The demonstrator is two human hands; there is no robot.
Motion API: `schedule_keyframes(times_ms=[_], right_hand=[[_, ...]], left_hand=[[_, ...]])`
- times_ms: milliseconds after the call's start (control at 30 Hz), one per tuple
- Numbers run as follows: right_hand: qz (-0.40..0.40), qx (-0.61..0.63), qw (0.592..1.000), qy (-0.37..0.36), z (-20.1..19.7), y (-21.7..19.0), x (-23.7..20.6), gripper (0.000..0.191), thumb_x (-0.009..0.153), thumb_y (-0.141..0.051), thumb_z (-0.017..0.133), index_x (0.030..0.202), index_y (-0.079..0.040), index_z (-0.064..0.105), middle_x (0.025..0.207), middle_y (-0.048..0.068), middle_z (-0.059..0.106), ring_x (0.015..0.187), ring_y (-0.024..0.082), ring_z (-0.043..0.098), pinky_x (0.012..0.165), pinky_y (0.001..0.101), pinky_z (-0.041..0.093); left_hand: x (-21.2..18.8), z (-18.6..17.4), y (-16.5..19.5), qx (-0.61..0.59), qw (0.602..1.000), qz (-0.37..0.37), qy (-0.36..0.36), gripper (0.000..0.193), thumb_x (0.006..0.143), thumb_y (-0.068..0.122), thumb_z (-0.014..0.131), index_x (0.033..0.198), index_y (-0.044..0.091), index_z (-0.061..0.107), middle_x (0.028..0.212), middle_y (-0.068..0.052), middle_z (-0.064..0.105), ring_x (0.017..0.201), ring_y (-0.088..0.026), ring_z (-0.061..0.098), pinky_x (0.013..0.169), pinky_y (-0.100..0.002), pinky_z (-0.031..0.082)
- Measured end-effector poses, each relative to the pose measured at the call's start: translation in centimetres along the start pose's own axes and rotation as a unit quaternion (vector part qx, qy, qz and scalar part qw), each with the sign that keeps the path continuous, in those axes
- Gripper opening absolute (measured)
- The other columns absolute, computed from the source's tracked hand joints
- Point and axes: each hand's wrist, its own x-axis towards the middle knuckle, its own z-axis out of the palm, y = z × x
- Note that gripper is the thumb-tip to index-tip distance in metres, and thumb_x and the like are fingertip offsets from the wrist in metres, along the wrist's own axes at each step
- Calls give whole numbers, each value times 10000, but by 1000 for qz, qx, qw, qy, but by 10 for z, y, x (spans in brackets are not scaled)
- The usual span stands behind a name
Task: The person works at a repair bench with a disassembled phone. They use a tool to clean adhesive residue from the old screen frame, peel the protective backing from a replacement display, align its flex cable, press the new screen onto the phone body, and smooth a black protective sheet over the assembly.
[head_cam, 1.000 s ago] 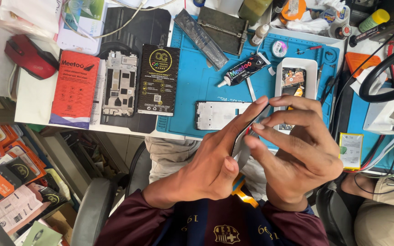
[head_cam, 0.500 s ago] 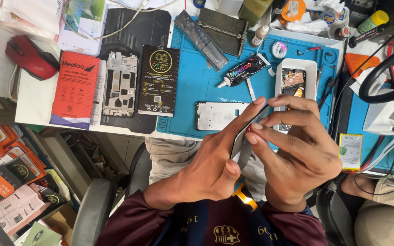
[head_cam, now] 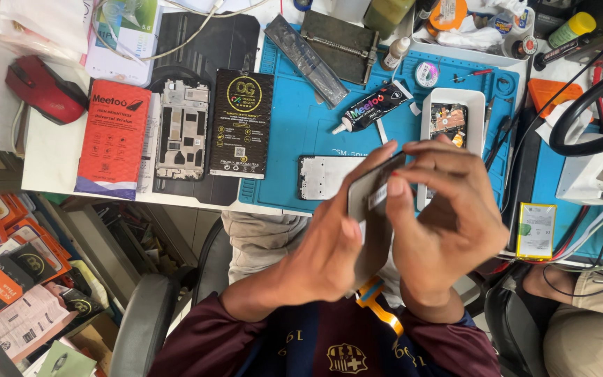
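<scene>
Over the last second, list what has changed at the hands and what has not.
Little changed. Both hands, left hand and right hand, keep hold of the dark phone panel, only shifting slightly over the desk edge; nothing was let go. The blue mat, glue tube and red box lie unmoved.

bare blue mat [head_cam: 294,132] left of glue tube [head_cam: 368,112], white tray [head_cam: 451,139] and metal frame [head_cam: 322,176] crowding ahead
</scene>
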Motion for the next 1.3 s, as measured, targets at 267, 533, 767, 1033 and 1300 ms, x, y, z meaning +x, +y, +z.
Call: schedule_keyframes(times_ms=[267,533,767,1033,1300], right_hand=[[32,52,998,5,5,72,27,56,1086,89,746,1102,85,692,1126,98,647,999,156,649,863,242,550],[102,88,977,-167,90,134,48,70,946,94,701,1006,69,727,1032,101,658,928,220,802,799,279,663],[34,-114,976,-182,135,134,55,70,955,-22,760,942,46,753,856,146,725,690,201,763,572,278,567],[153,7,979,-137,62,99,34,135,1015,-48,794,962,62,735,796,94,731,686,168,724,563,271,540],[213,235,924,-214,17,61,22,393,1007,-45,632,1373,34,512,1147,143,735,1070,206,748,837,334,645]], left_hand=[[-1,-31,-49,-333,937,-60,84,972,1016,739,370,1705,87,160,1273,-224,607,977,-299,683,835,-419,579],[-28,-106,-63,-305,932,4,196,959,1044,748,363,1718,80,219,1148,-291,635,856,-358,690,736,-466,584],[-12,-100,-53,-341,924,53,164,924,1039,740,319,1728,177,74,1185,-267,643,874,-320,685,811,-430,577],[11,-90,-33,-260,941,131,174,1038,1006,845,274,1704,99,93,1235,-262,644,975,-256,632,936,-376,509],[9,-66,-13,-44,971,185,148,1298,741,1000,256,1541,-21,230,1221,-226,708,1143,-267,727,1001,-414,592]])
